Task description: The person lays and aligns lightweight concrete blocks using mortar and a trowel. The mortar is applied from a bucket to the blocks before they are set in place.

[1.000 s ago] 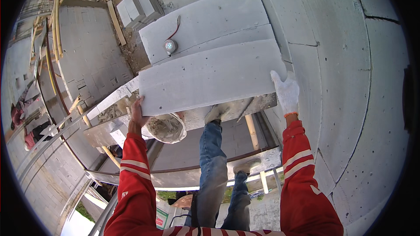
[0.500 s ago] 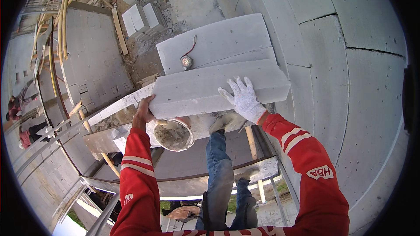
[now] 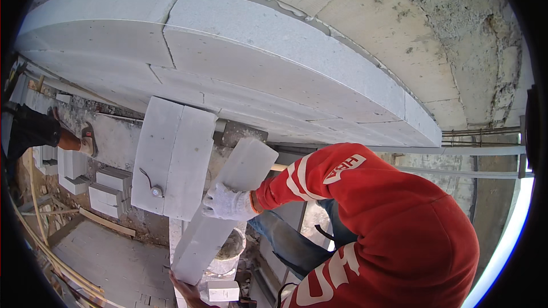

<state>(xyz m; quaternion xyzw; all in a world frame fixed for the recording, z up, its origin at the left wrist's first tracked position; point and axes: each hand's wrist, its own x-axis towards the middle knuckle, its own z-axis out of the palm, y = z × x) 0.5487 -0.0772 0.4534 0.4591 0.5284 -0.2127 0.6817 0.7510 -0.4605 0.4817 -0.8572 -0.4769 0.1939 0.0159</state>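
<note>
A long light-grey aerated concrete block [image 3: 205,245] lies slantwise in front of me. My right hand [image 3: 231,202], in a white knitted glove, grips it near the middle, with the fingers bent over its upper edge. At the block's lower end is my bare left hand [image 3: 187,292], closed against the end; part of it is cut off by the frame's edge. Beside the block, a pair of larger slabs [image 3: 171,159] lie side by side, with a small round metal object [image 3: 156,191] and its cord on top. A bucket of grey mortar [image 3: 231,245] is partly hidden behind the block.
A wall of large pale blocks [image 3: 274,68] curves across the far side. Stacked blocks [image 3: 108,191] stand on the rubble-strewn floor at left, near another person's leg [image 3: 71,140]. A small block piece [image 3: 222,291] lies by the bucket. Metal rails [image 3: 456,174] run at right.
My view has swung sharply to the right, bringing the wall's top into sight. The gloved right hand's fingers, spread flat before, now bend over the block. The left hand stays at the block's end.
</note>
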